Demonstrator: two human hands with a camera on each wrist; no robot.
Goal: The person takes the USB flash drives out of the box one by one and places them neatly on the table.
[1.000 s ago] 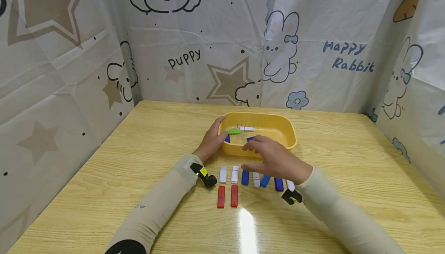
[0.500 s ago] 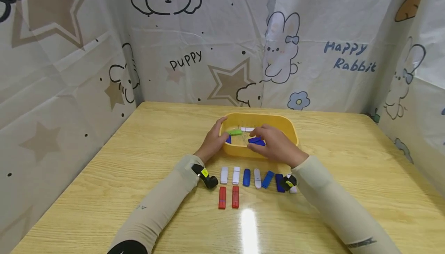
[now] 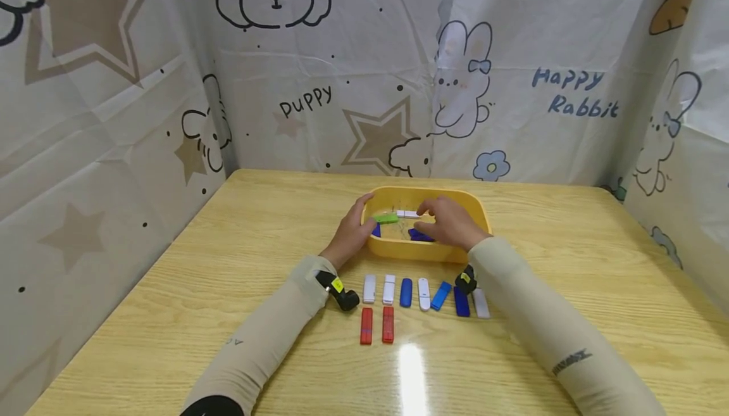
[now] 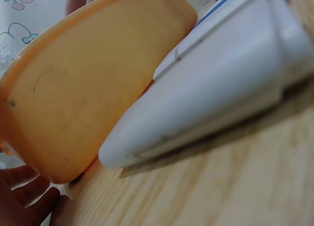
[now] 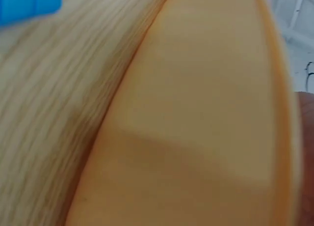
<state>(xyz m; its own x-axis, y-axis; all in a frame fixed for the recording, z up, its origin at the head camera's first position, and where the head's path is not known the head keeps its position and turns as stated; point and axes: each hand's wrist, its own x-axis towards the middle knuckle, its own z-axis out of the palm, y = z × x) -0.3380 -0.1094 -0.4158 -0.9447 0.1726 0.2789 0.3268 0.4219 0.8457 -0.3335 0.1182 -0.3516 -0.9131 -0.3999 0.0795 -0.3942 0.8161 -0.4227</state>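
Observation:
A yellow plastic basin (image 3: 398, 250) stands on the table, holding several USB flash drives. My left hand (image 3: 348, 233) grips its left end, thumb over the rim; in the left wrist view, fingers (image 4: 37, 201) lie against its outer wall. Reaching over the front rim, my right hand (image 3: 454, 221) is inside the basin with thumb and index finger apart. Below its thumb are dark blue flash drives (image 3: 419, 235), and by its index fingertip lies a white flash drive (image 3: 407, 214). A green flash drive (image 3: 386, 218) sits near my left thumb, beside another blue piece (image 3: 376, 230).
In front of the basin is a row of white and blue flash drives, among them a white one (image 3: 369, 289) and a light blue one (image 3: 441, 296). Two red flash drives (image 3: 367, 326) lie nearer. A printed cloth (image 3: 319, 55) surrounds the wooden table (image 3: 273, 213).
My right hand has moved from above the front rim down into the basin, then slightly right, away from the green flash drive. The left hand has kept its hold on the basin.

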